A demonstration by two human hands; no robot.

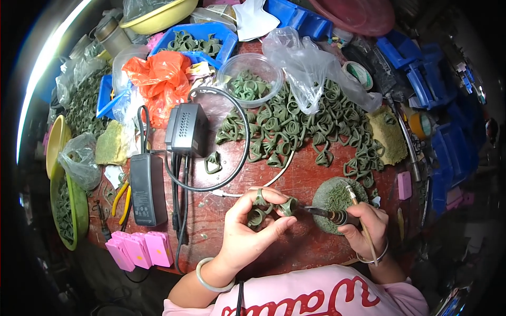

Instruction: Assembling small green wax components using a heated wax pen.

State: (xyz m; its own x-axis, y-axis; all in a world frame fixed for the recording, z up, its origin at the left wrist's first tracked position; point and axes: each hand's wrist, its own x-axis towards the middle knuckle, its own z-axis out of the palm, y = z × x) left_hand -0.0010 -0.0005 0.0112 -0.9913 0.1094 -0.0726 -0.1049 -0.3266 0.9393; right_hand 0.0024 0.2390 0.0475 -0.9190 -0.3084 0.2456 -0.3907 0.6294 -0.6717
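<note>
My left hand [250,229] is closed around a few dark green, waxy-looking rings [287,206], pinched between thumb and fingers above the table's near edge. In my right hand [367,227] is a black-handled pen tool [340,216] with a thin metal tip. Its tip points left and is at or very near the outermost ring; whether they touch I cannot tell. A slim wooden-handled tool [365,221] with a pale tip also sits in my right hand, slanting upward. Beneath the tools lies a round green pad [328,196], with crumbly green material on top.
Many green rings [274,124] are heaped across the red table [211,210]. A clear round tub [250,79] holds more. On the left stand a black power box [187,129], an adapter [147,189] with looping cables, and pink blocks [139,250]. Blue bins [450,152] line the right.
</note>
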